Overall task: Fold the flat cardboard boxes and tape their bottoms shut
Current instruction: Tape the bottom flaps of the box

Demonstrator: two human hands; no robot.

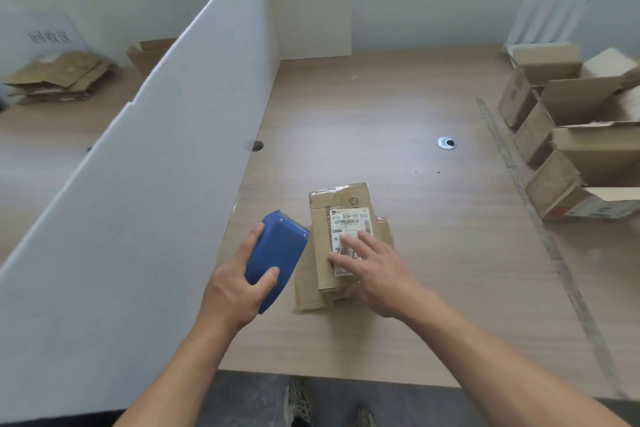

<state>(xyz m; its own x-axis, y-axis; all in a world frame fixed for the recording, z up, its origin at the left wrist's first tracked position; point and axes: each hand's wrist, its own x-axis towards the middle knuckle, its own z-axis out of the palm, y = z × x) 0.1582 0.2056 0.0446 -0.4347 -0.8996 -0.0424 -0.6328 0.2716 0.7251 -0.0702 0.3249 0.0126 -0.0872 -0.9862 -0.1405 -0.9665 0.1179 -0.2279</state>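
Two hands, lower centre: left grip (239, 276) clamped on blue tape dispenser (278, 251), held ready; right grip (379, 276) apart, pressing flattened cardboard box (346, 199) steady.

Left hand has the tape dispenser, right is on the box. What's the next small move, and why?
Probably bring the blue tape dispenser over onto the cardboard box: the left hand grips it just beside the box, while the right hand presses the box down.
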